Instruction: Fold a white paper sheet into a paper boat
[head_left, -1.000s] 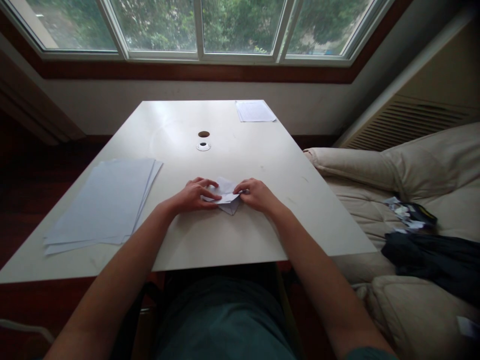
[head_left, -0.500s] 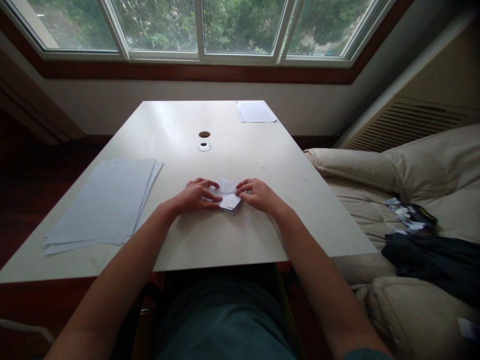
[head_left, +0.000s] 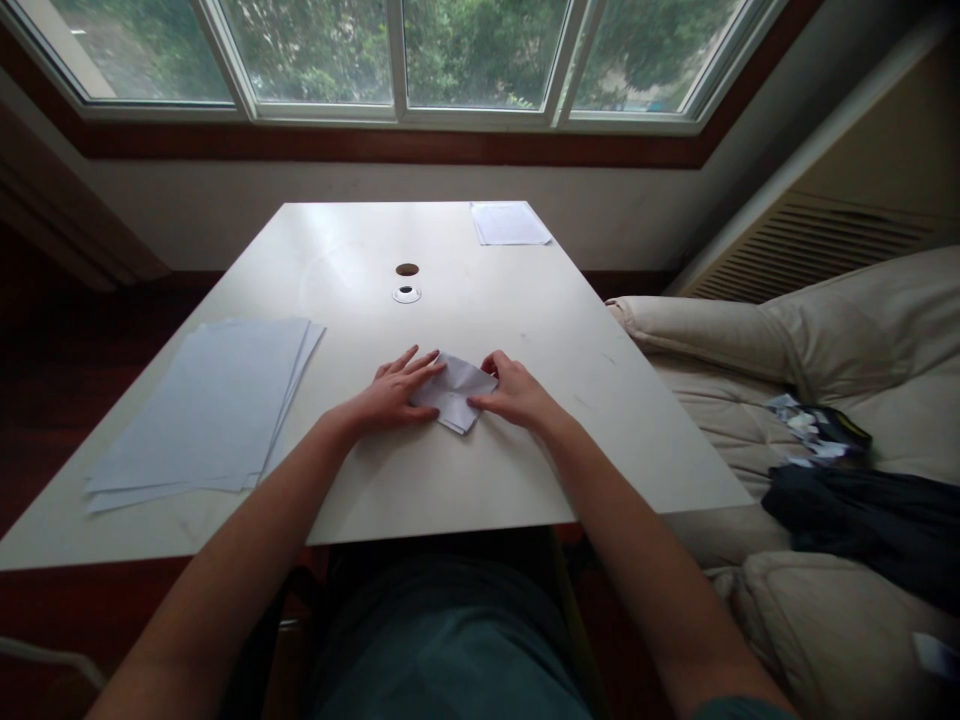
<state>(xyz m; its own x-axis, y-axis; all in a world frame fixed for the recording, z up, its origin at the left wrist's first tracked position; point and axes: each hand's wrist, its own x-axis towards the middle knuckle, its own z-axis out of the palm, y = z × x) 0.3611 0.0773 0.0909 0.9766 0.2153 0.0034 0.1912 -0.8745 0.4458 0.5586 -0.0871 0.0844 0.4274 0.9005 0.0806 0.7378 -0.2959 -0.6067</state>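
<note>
A small folded sheet of white paper lies on the white table between my hands, creased and roughly square. My left hand rests on its left side with the fingers spread apart, thumb near the lower left edge. On the other side, my right hand pinches the right corner between thumb and fingers. The bent fingers cover that corner in part.
A stack of loose white sheets lies at the table's left. Farther back are printed papers and two round cable holes. A beige sofa with dark cloth stands to the right.
The raised flap on the folded paper's right has come down flat. My left fingers have spread and shifted slightly up. My right hand has gone from pressing the edge to pinching the right corner.
</note>
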